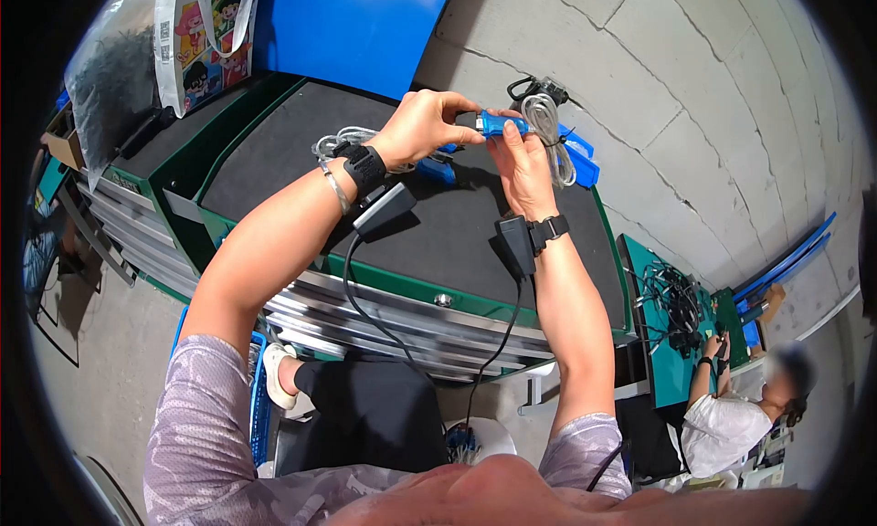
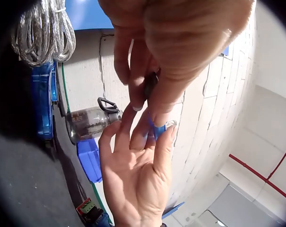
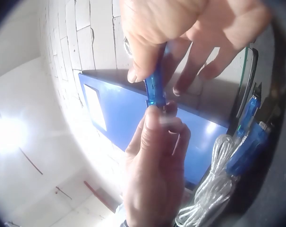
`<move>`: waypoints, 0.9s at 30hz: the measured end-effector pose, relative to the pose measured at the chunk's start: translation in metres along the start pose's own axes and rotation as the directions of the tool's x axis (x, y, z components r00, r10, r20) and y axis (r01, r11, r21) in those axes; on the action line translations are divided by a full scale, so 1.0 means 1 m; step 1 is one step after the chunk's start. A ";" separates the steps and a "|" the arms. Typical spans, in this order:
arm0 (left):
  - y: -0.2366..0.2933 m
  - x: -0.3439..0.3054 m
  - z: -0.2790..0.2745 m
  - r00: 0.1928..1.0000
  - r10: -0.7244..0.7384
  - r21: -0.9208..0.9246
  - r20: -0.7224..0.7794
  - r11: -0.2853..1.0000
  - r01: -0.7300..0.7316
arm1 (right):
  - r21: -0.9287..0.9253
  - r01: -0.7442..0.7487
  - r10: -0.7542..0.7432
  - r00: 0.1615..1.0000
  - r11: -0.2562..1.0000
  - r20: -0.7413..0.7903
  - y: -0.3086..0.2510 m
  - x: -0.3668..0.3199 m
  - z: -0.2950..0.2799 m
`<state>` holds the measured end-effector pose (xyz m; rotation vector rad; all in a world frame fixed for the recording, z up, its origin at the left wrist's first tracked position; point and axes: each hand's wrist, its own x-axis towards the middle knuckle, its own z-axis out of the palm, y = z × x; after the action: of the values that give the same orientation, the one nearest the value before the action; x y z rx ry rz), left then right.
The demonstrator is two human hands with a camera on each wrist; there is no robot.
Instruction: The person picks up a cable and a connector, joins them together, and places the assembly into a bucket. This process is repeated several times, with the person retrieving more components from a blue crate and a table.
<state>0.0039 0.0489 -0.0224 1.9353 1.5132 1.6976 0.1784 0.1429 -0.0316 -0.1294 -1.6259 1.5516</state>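
My right hand (image 1: 523, 172) pinches a translucent blue cable connector (image 1: 504, 124) between thumb and fingers. From it a coiled silver-grey cable (image 1: 545, 124) hangs beside that hand. My left hand (image 1: 422, 129) comes in from the other side and pinches a small dark piece (image 2: 151, 85) at the connector's metal end. In the right wrist view the blue connector (image 3: 154, 87) spans the gap between both hands, and the left thumb and fingers meet at its tip. Under my left wrist, another coiled cable (image 1: 340, 142) with a blue connector (image 1: 436, 171) lies on the dark mat (image 1: 301, 165).
Beyond my right hand stand a grey bottle (image 2: 91, 124) with a black loop and a blue tray (image 2: 89, 161). A blue panel (image 1: 352, 33) rises behind the table, with a printed tote bag (image 1: 206, 47) at left. Another person (image 1: 731, 426) sits at right by black cables (image 1: 676, 307).
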 end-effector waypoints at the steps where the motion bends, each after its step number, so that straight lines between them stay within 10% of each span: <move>1: 0.001 0.000 -0.001 1.000 -0.003 0.001 0.000 1.000 0.003 | 0.000 0.018 -0.018 1.000 1.000 0.004 0.001 0.000 0.000; 10: -0.008 0.000 0.003 0.998 -0.025 0.046 0.049 0.999 0.023 | -0.056 0.050 -0.054 0.996 0.997 -0.071 0.007 -0.001 0.005; 27: -0.022 0.005 0.004 0.852 -0.317 -0.577 0.416 0.633 0.517 | 0.101 -0.107 0.121 0.981 0.989 -0.148 0.011 -0.005 -0.002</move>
<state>-0.0059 0.0656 -0.0355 1.2307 0.9352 1.3987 0.1777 0.1436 -0.0443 -0.2902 -1.4449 1.6588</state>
